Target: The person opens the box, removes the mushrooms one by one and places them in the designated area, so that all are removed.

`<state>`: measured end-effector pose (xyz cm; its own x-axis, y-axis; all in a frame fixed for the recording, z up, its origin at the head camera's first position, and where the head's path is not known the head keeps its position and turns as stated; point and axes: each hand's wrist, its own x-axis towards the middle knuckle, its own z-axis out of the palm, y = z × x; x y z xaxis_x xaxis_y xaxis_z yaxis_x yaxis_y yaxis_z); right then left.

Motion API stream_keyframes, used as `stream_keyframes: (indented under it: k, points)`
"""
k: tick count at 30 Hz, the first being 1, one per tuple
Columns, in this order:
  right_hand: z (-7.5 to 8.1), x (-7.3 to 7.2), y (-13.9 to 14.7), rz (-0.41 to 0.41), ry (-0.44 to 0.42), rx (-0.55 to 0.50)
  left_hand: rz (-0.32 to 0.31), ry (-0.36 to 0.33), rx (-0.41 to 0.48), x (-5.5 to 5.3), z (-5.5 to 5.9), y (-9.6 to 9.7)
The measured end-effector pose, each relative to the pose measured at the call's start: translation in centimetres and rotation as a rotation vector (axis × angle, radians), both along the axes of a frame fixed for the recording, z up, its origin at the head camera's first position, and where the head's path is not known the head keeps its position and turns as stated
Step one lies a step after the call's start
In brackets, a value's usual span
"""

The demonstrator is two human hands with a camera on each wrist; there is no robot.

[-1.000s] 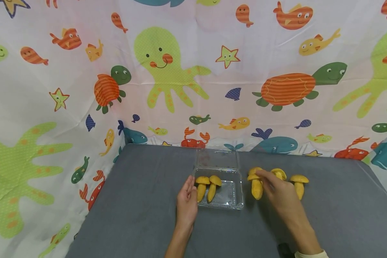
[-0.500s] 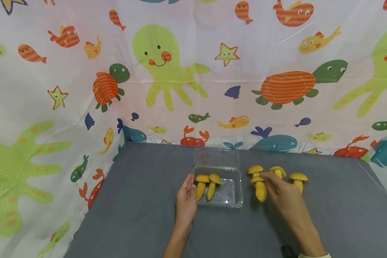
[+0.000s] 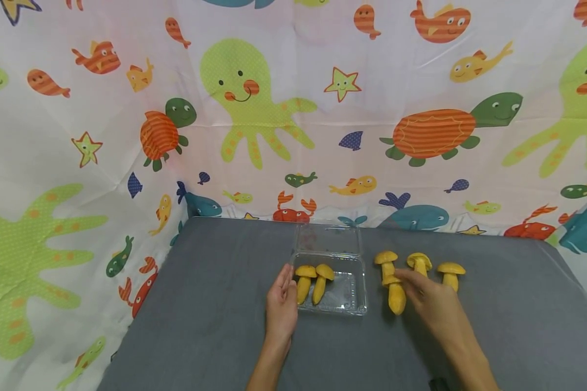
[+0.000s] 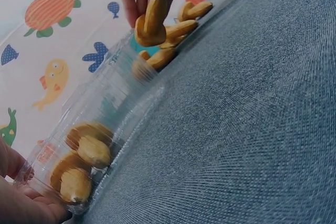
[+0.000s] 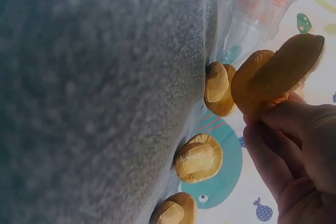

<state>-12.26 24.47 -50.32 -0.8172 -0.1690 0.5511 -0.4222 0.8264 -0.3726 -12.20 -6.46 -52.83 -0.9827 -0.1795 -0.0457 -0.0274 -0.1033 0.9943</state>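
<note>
My right hand pinches a yellow mushroom by its cap, between thumb and fingertips. In the right wrist view the held mushroom is tilted, with its stem pointing up and away from the fingers. Behind it in the head view stand three more mushrooms: one on the left, one in the middle and one on the right. My left hand rests with extended fingers against the left side of a clear plastic box. Two mushrooms lie side by side in its left half.
The box's clear lid is folded back towards the rear curtain. Grey cloth covers the table. A curtain printed with sea animals hangs behind and along the left. A small dark object shows beside the right forearm.
My right hand has drawn the pinched mushroom slightly towards me and to the right, apart from the left mushroom behind it. The left hand and the box stay put.
</note>
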Motion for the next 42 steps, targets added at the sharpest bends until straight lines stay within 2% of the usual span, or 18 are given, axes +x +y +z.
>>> stream_keyframes:
  k: [10,20,42]
  points:
    - [0.3,0.5,0.4,0.016,-0.048,0.021,0.002,-0.010,0.011,-0.1,-0.1,0.0]
    - [0.9,0.9,0.5,0.019,-0.254,0.098,0.007,-0.018,0.002,-0.2,-0.1,0.0]
    - [1.2,0.9,0.5,0.048,-0.289,0.178,-0.005,-0.010,0.010,-0.1,-0.1,0.0]
